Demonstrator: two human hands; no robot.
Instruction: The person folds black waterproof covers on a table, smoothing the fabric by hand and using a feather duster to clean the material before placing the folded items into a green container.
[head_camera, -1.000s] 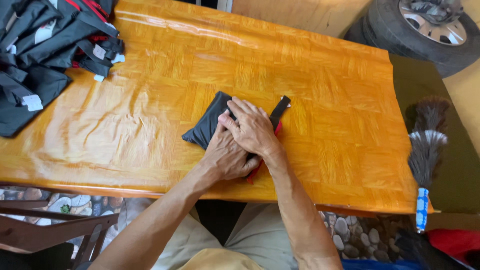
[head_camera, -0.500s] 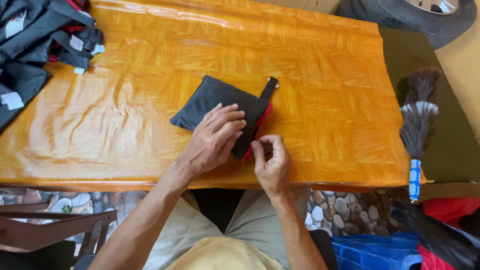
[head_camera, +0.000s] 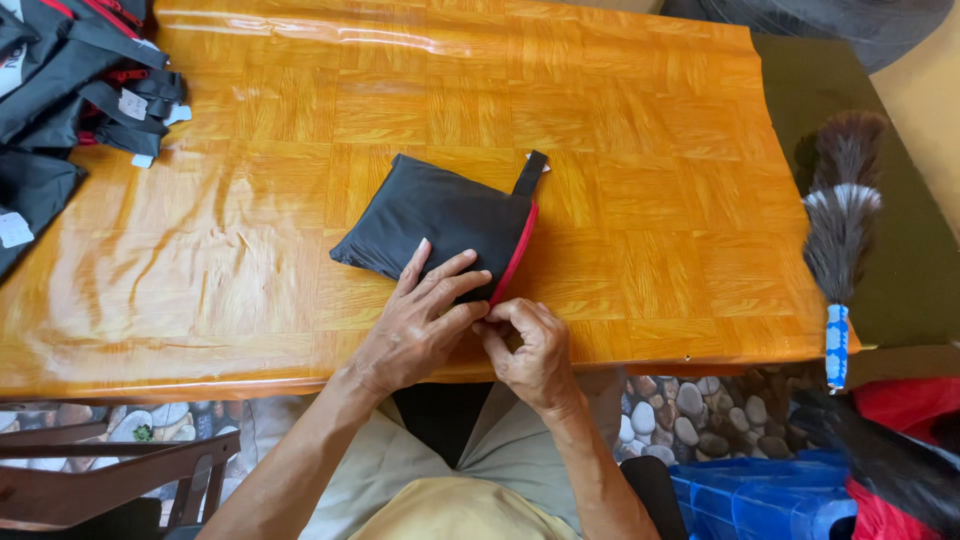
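While the left hand lies flat with fingers spread on the near corner of a black pouch, the right hand sits just beside it, fingers curled and pinched at the pouch's near end, where a red edge runs down. What the fingertips grip there is too small to make out; it may be a zipper pull. The pouch rests on a glossy orange table, near the front edge and roughly in the middle, with a short black strap sticking out at its far corner. Both hands touch each other at the pouch's corner.

At the far left of the table lies a pile of black bags with red trim and small white tags. Off the right end of the table, a feather duster with a blue-and-white handle lies on a dark green surface. Below the table, pebble-patterned flooring shows, and a wooden chair stands at the lower left.
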